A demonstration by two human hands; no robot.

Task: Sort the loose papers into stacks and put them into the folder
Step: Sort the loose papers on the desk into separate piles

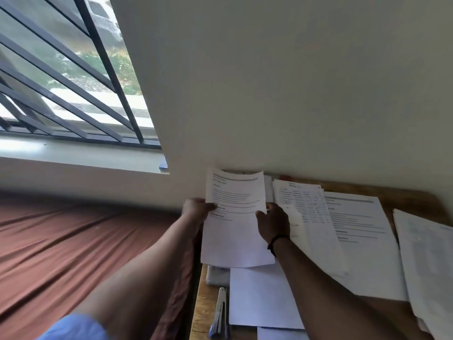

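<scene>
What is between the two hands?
In the head view, a printed sheet of paper spans from the left hand to the right hand; each pinches one side edge.

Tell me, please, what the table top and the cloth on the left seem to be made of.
Table top: likely wood, a yellow-brown surface with faint grain and a matte look. Cloth: a reddish-brown woven fabric, probably a bed sheet, shown by its soft long wrinkles; the fibre cannot be told.
</scene>
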